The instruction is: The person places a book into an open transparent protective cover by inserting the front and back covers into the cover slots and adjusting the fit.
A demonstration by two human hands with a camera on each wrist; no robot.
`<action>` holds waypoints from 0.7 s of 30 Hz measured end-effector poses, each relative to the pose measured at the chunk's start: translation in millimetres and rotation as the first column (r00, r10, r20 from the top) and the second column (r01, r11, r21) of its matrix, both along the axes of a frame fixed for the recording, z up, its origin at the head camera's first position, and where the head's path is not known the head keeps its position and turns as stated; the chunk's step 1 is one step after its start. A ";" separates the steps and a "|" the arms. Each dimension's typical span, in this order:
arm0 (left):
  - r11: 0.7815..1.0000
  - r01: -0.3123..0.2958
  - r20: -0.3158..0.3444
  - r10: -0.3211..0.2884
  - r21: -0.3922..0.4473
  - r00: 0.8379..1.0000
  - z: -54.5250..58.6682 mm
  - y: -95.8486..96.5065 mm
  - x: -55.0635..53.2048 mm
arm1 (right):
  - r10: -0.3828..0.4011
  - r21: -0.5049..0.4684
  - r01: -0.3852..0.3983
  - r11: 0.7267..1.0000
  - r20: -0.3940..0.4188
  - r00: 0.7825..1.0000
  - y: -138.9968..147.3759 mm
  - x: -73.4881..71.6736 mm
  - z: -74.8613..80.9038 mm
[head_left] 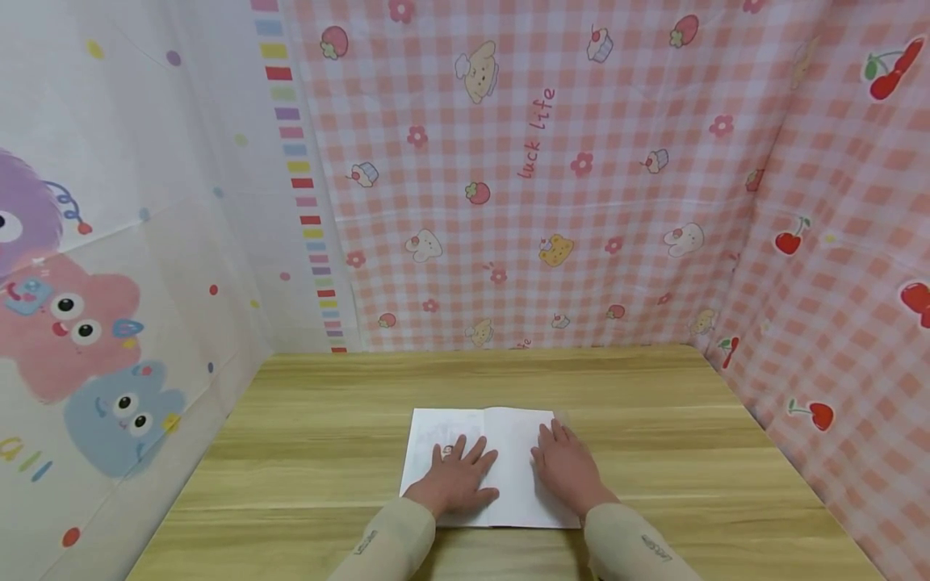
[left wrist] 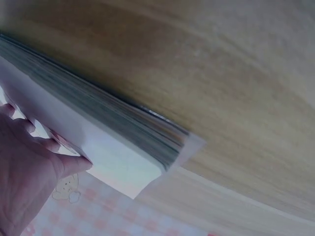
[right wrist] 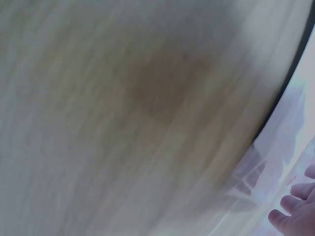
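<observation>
An open book [head_left: 514, 452] with white pages lies on the wooden table [head_left: 327, 452]. My left hand [head_left: 459, 478] rests spread over the left page, thumb close to the centre fold, and partly covers a small printed figure. In the left wrist view the book [left wrist: 113, 152] shows a thick stack of page edges under that hand [left wrist: 29, 167]. On the right page lies my right hand [head_left: 570, 468], its fingers extended along the outer edge. The right wrist view catches only the fingers of that hand [right wrist: 298, 209], above a pale page with a shadow on it.
A pink checked cloth [head_left: 538, 218] hangs behind the table and continues down the right side. On the left hangs a white cloth [head_left: 196, 242] with cartoon figures. Bare wood surrounds the book on the tabletop.
</observation>
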State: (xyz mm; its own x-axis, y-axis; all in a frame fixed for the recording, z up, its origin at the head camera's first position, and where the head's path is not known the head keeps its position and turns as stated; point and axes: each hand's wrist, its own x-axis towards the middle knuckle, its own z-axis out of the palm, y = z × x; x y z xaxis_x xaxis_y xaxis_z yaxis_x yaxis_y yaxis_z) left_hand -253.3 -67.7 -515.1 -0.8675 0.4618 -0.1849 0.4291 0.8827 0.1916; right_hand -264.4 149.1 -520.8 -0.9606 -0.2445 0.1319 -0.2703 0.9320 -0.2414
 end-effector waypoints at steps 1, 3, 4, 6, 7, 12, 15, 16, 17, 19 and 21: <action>1.000 0.002 -0.002 -0.002 0.006 1.000 -1.2 -0.3 -0.3 | -0.022 -0.010 0.022 1.000 0.000 1.000 2.8 -1.9 -1.1; 1.000 0.007 -0.010 -0.007 0.011 1.000 -5.2 -1.0 -1.5 | -0.072 -0.032 0.072 0.997 0.015 0.997 8.2 -5.2 -3.4; 1.000 0.008 -0.015 -0.008 0.013 1.000 -7.2 -1.2 -2.5 | -0.094 -0.037 0.094 0.995 0.019 0.995 10.6 -6.4 -3.9; 1.000 0.013 -0.017 -0.012 0.017 1.000 -11.7 -2.0 -5.0 | -0.136 -0.052 0.138 0.989 0.039 0.990 14.1 -6.9 -2.5; 1.000 0.014 -0.017 -0.014 0.018 1.000 -14.2 -2.1 -6.5 | -0.157 -0.053 0.159 0.986 0.042 0.987 15.6 -6.2 -1.0; 1.000 0.018 -0.018 -0.017 0.026 1.000 -22.0 -3.0 -10.8 | -0.213 -0.060 0.213 0.975 0.001 0.977 19.5 -0.7 7.7; 0.999 0.017 -0.030 -0.016 0.028 0.999 -21.8 -3.3 -9.6 | -0.228 -0.067 0.228 0.971 0.005 0.974 19.8 0.8 10.7; 1.000 0.017 -0.035 -0.016 0.026 0.999 -21.4 -3.3 -9.0 | -0.231 -0.076 0.231 0.970 0.009 0.973 19.8 0.8 10.8; 1.000 0.017 -0.042 -0.016 0.025 0.999 -20.6 -3.3 -8.1 | -0.234 -0.081 0.234 0.969 0.014 0.972 19.9 0.7 10.7; 1.000 0.015 -0.046 -0.014 0.023 0.999 -18.1 -3.1 -5.9 | -0.238 -0.097 0.240 0.966 0.025 0.971 19.7 0.3 10.4; 1.000 0.014 -0.047 -0.013 0.022 0.999 -14.8 -3.2 -3.2 | -0.236 -0.122 0.235 0.964 0.005 0.972 19.7 0.0 10.5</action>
